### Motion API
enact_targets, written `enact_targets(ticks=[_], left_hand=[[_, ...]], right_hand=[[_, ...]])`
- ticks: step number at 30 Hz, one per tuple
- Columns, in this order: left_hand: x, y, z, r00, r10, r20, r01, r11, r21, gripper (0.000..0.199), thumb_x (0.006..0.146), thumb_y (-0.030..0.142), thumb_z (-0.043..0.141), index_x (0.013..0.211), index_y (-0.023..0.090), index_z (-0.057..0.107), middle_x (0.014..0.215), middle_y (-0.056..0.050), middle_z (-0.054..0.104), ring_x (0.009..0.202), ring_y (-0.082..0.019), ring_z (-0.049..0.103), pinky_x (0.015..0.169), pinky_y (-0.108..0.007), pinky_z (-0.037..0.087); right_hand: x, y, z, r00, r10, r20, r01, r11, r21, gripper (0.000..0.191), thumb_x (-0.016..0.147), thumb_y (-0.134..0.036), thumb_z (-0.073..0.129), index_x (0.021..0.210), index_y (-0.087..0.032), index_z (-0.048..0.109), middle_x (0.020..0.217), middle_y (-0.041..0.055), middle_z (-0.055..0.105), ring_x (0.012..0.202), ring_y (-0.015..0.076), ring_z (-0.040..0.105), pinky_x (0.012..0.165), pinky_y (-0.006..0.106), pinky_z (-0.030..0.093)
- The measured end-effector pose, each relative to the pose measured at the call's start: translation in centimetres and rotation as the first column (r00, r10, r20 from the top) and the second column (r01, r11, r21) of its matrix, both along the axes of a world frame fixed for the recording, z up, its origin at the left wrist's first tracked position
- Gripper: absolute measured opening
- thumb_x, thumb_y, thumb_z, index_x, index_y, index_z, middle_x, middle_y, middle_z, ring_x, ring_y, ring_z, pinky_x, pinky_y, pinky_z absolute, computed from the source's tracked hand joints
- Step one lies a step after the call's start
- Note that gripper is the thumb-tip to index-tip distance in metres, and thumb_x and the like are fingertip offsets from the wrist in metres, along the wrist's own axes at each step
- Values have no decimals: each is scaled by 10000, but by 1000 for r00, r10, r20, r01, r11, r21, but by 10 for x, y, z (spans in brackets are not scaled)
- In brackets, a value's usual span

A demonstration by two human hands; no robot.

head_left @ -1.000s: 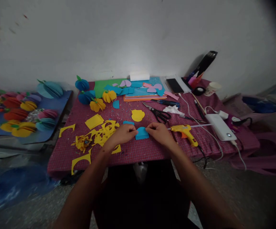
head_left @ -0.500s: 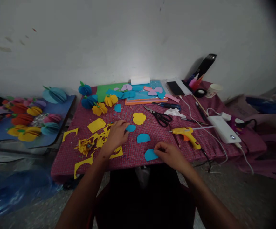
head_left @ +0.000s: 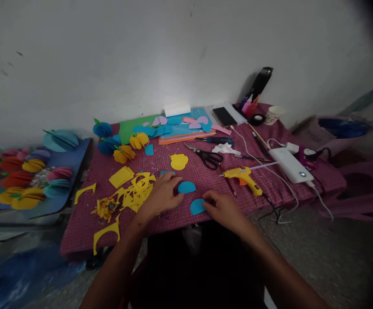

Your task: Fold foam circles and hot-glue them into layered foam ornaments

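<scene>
The left hand arches palm-down, fingers released, beside the upper blue paper; the bent right hand touches the lower blue paper, grip unclear.

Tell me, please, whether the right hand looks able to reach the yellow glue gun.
Probably yes: the yellow glue gun lies just beyond the right hand, with only a thin dark stick lying flat between them.

Right hand apparently on blue half-circle
</scene>
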State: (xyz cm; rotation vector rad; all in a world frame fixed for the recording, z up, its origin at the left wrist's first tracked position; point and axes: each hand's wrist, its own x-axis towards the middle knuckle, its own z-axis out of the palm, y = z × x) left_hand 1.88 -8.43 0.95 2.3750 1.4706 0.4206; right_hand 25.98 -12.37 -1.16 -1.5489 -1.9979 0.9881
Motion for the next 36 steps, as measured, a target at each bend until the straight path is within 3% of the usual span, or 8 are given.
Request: enact_targets(ticks=[5,9,12,16,20,27,36], left_hand=[[6,-4,4,999,12,-36,-12,1000,7,440,783,303,677,1214,224,636,1208,-102,574,1105,-290,547,970,-429,455],[1,-5,7,994,24,109,-21,999,-33,365,828,242,620,1189,202,650,1134,-84,619,1077,-253,568,962,-392,454],[-1,-3,11,958,51,283,-8,989,-151,243,908,284,553,1091,190,684,1048,-59,662,1009,-205,601,921,-340,465],[-2,0,13,911,104,399,34,945,-325,224,918,352,554,942,180,697,908,-20,677,834,-155,611,756,-272,467],[-4,6,5,904,182,387,-39,936,-349,197,882,321,562,822,172,677,756,11,641,694,-131,565,641,-251,421],[-5,16,-5,945,195,264,-101,939,-330,192,836,313,571,738,179,668,700,10,645,651,-137,567,580,-258,375],[-4,24,-8,966,180,186,-117,945,-306,187,814,306,568,703,190,663,693,6,663,652,-145,576,570,-268,354]], right_hand=[[4,1,-2,996,-14,-84,12,1000,-25,146,848,-216,577,926,-206,700,855,28,725,765,178,643,692,272,447],[6,5,3,956,-79,-283,38,988,-147,126,818,-248,594,873,-198,695,795,10,703,703,156,621,651,262,450],[1,15,8,905,-167,-392,70,966,-250,128,789,-318,628,808,-196,663,626,-32,617,534,120,524,526,239,395],[-13,36,13,869,-217,-445,105,959,-263,166,763,-358,658,797,-196,645,534,-56,559,450,103,454,464,226,346],[-25,52,13,903,-188,-385,94,964,-249,158,774,-346,631,778,-191,661,506,-54,551,435,104,447,473,232,353],[-30,69,8,993,-39,-114,36,999,-32,174,792,-288,597,726,-174,711,705,15,687,642,144,576,572,244,379],[-31,76,3,1000,-31,4,31,998,-49,167,791,-284,615,731,-178,728,685,11,692,633,146,576,553,245,350]])
